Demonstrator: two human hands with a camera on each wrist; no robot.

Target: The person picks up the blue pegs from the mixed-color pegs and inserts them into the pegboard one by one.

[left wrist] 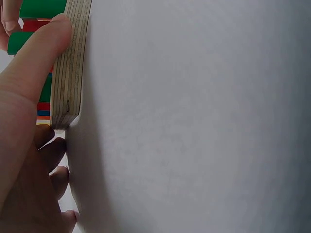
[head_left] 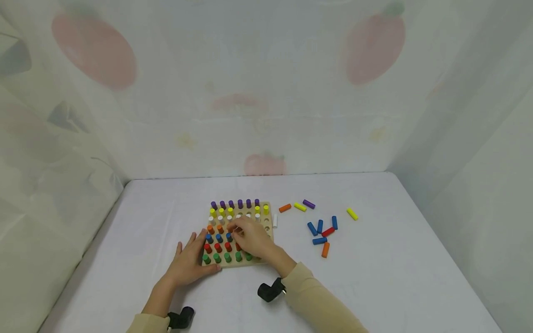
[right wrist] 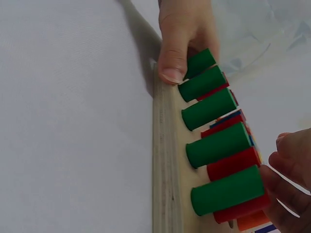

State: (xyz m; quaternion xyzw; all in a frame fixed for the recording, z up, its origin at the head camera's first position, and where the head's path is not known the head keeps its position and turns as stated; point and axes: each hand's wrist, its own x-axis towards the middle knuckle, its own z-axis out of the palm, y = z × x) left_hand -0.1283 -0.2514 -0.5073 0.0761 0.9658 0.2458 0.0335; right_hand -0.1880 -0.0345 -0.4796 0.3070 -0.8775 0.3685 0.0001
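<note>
A wooden pegboard [head_left: 237, 264] lies on the table with rows of coloured pegs standing in it. My left hand [head_left: 187, 263] rests at its near left corner, thumb against the front edge and the other fingers spread along the left side. Over the middle of the board is my right hand [head_left: 251, 236]. Its thumb and fingertips pinch an orange peg in the third place of the orange row, partly hidden by the fingers. In the right wrist view, green pegs [right wrist: 218, 145] line the front row, with red pegs [right wrist: 233, 164] behind them.
Right of the board lie a loose white peg [head_left: 275, 221], an orange peg [head_left: 285, 208], yellow pegs [head_left: 300, 206] and a purple peg [head_left: 309, 204]. Farther right are several blue pegs [head_left: 312, 228], a red peg [head_left: 328, 231] and another orange peg [head_left: 325, 249]. A printed curtain [head_left: 266, 115] hangs behind the table.
</note>
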